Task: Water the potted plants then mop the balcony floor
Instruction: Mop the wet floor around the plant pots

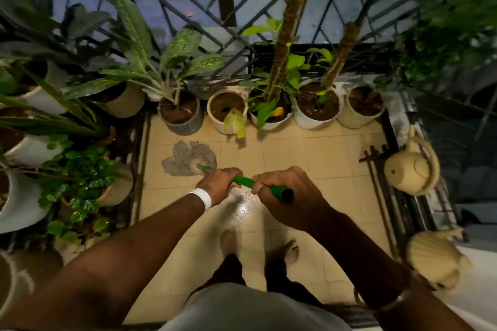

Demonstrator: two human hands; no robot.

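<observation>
Mop handle (243, 182) gripped in left hand (219, 188) and right hand (287, 193); mop head (188, 160) near grey pot (185, 126); risk of knocking it on overlong push.

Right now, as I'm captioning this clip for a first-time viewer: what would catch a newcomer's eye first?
First, at centre, the left hand and right hand both grip a green mop handle, whose grey mop head lies on the tiled floor ahead and to the left. Next, a row of potted plants lines the floor's far edge, and a cream watering can sits at the right.
</observation>
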